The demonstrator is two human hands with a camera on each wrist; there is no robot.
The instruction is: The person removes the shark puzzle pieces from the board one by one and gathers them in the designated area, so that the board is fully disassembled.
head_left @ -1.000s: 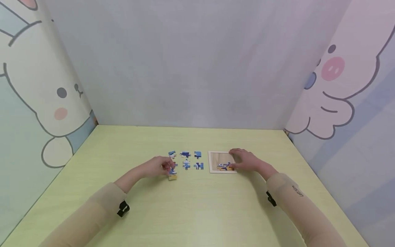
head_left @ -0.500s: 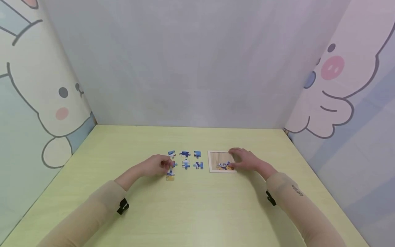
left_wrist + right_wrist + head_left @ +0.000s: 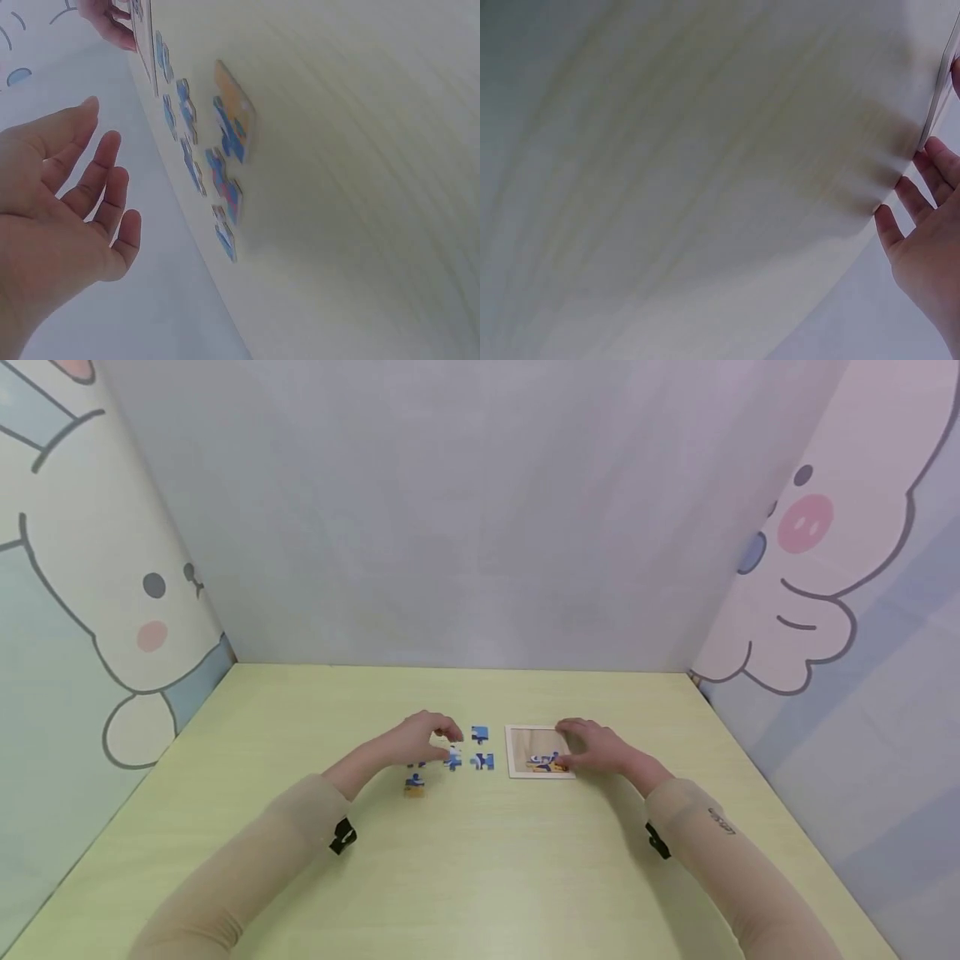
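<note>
In the head view my left hand (image 3: pixel 412 740) hovers over the left part of a group of jigsaw pieces, partly hiding some. Its fingers are loosely bent and apart from the thumb, and the left wrist view shows the hand (image 3: pixel 64 202) holding nothing. A blue-and-yellow jigsaw piece (image 3: pixel 414 786) lies in front of it. My right hand (image 3: pixel 600 752) rests on the right side of a square wooden puzzle tray (image 3: pixel 512 756), fingertips near the far edge and thumb near the joined pieces (image 3: pixel 543 762) inside. In the right wrist view its fingertips (image 3: pixel 884 211) touch down beside the tray's edge.
Two blue pieces stand apart between the left hand and the tray: a far piece (image 3: pixel 480 734) and a nearer piece (image 3: pixel 483 762). Everything lies on a pale yellow-green table (image 3: pixel 480 860). A grey cloth wall (image 3: pixel 465 527) rises behind it, with cartoon-printed panels on both sides.
My left hand has moved right and away from me, from the leftmost pieces to above the middle ones, and its fingers have spread. The right hand and tray stay in place.
</note>
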